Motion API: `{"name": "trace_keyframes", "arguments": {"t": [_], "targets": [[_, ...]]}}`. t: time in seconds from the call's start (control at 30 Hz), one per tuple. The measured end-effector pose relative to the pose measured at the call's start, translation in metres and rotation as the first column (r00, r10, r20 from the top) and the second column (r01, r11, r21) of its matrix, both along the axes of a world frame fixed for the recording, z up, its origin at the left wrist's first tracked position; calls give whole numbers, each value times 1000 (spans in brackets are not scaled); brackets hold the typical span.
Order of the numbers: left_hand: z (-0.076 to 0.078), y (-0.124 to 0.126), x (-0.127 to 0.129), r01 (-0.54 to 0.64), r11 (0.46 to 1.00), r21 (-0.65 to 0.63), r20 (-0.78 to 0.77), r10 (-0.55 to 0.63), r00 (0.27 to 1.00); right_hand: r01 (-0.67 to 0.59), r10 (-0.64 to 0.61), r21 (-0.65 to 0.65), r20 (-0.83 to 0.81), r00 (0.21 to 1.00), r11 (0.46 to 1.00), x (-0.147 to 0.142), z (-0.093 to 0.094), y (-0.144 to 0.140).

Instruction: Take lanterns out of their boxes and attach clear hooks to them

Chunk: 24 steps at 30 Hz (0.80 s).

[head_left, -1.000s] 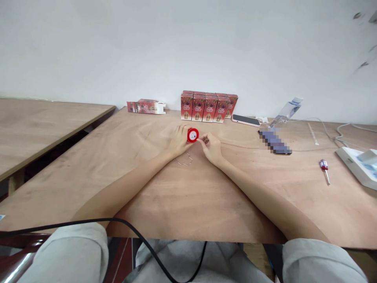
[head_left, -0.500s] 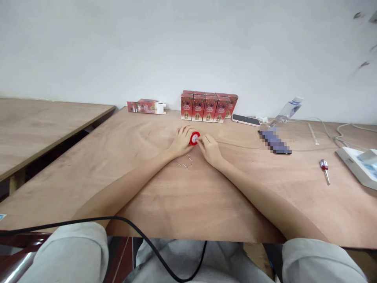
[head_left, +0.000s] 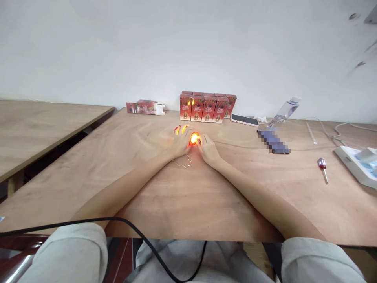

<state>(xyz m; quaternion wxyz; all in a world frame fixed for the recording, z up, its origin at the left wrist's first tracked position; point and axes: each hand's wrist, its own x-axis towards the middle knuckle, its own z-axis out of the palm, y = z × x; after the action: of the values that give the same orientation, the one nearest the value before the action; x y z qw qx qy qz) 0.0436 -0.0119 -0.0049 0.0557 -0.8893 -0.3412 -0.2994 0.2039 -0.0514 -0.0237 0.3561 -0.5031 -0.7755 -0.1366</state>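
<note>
Holding small round red light (head_left: 194, 138) between both hands, mid-table on wooden table (head_left: 182, 204), near row of red boxes (head_left: 206, 107). Our left hand (head_left: 180, 142) cups it from left, fingers curled around rim, glow showing through fingertips. Our right hand (head_left: 207, 148) pinches its right edge. We judge it light, rigid plastic, smooth enough to slip; best gripped by rim, not lit face. Thin metal pins (head_left: 184, 162) lie just beside wrists. Screwdriver (head_left: 323, 168) well apart at right.
</note>
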Motion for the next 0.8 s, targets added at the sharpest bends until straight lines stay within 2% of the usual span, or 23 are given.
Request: {"name": "trace_keyframes", "arguments": {"t": [0.17,0.33,0.5,0.8], "targets": [[5,-5,0,-18,1000,22,9,18,1000,-156,157,16,-124,980,988,1,5,-1],[5,-4,0,-22,999,35,55,20,998,-255,263,67,-272,926,965,1,11,-9],[5,-4,1,-13,1000,28,57,12,998,-240,256,91,-372,892,967,1,14,-15],[6,-7,1,-9,999,33,53,8,999,-295,318,120,-372,872,948,1,12,-13]]}}
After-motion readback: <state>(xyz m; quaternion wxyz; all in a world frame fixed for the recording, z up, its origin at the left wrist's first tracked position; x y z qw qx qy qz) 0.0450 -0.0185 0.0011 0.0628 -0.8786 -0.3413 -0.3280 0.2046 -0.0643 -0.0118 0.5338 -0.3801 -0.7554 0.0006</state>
